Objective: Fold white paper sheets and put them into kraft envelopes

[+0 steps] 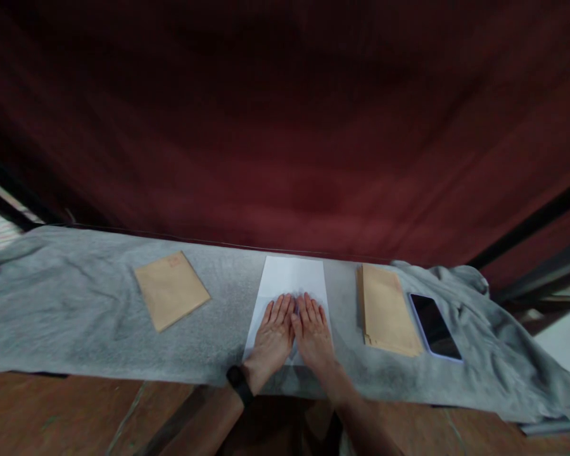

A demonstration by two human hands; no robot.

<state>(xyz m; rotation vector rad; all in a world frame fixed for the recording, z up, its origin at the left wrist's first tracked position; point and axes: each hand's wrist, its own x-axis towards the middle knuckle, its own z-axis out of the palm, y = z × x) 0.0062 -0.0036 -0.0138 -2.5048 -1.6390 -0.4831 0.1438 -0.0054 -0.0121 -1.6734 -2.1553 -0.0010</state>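
A white sheet of paper (292, 273) lies on the grey cloth in front of me. My left hand (276, 329) rests flat on its lower half, fingers stretched forward, with a dark band around the wrist. Beside it, nearly touching, my right hand (312, 329) is also laid flat on the paper with its fingers extended. Both palms face down and hide much of the sheet's near part. To the left is a brown envelope (171, 291) with faint reddish print at one corner. A stack of brown envelopes (389, 310) lies right of my right hand.
A phone (436, 326) with a pale purple edge lies beside the stack. The grey cloth (90, 304) covers a long, narrow surface and bunches up at the right end. Behind it hangs a dark red curtain (285, 158). White paper (567, 345) shows at the far right.
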